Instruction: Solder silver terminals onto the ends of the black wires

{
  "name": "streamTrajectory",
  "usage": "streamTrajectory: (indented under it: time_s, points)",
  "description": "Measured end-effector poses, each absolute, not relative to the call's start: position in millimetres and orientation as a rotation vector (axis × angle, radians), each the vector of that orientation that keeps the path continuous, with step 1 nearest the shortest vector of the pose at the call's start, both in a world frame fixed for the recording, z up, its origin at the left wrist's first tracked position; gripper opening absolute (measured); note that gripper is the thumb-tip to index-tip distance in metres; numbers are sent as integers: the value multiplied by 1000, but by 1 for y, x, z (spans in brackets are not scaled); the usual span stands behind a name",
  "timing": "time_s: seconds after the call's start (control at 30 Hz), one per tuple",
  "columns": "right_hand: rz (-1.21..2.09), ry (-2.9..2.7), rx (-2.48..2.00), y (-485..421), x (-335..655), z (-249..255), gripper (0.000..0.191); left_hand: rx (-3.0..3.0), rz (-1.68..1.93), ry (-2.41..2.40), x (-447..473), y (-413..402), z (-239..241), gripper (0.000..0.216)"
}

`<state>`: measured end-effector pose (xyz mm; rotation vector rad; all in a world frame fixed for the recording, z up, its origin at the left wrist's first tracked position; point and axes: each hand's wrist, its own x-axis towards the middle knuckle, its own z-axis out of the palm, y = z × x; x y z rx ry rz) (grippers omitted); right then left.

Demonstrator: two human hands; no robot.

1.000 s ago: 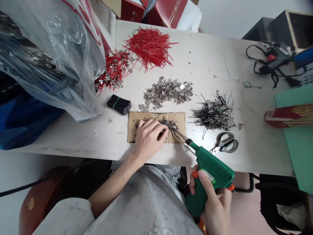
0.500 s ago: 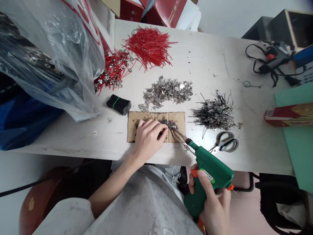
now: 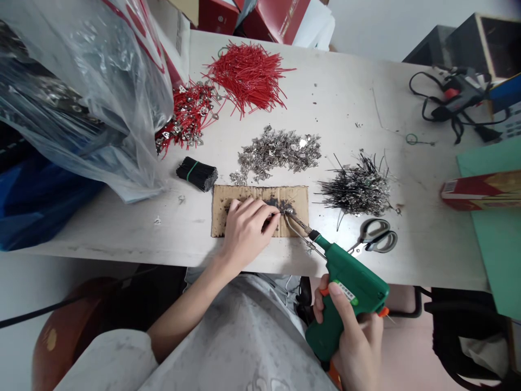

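My right hand [image 3: 354,331] is wrapped round the grip of a green soldering gun [image 3: 354,277], a finger on its orange trigger. The gun's tip and its thin solder feed tube meet a small metal terminal [image 3: 288,210] on a scorched piece of cardboard [image 3: 299,196]. Over the cardboard, my left hand [image 3: 250,225] pinches a thin black wire at the fingertips; most of the wire is hidden under the fingers. The wire's end reaches the terminal at the soldering tip.
Behind the cardboard lies a heap of metal terminals [image 3: 280,153]. Red wires [image 3: 248,76] lie farther back, a banded black wire bundle [image 3: 197,174] on the left. Black wires with terminals [image 3: 358,187] and scissors [image 3: 373,237] are on the right. A plastic bag [image 3: 134,108] stands at left.
My right finger covers more of the orange trigger than before. Both hands, the wire and the soldering tip stay in nearly the same place.
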<state>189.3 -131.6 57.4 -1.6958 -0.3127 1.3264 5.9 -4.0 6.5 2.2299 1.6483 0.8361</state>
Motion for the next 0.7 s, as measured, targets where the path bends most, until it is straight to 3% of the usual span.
streamTrajectory:
  time_s: [0.27,0.7]
  points:
    - [1307,-202,-1729,-131,189,58,31,2202,883,1646,6,-4,7,15]
    - [1319,-259,-1680,-132,188,57,24,2229,847,1651,5,-4,6,15]
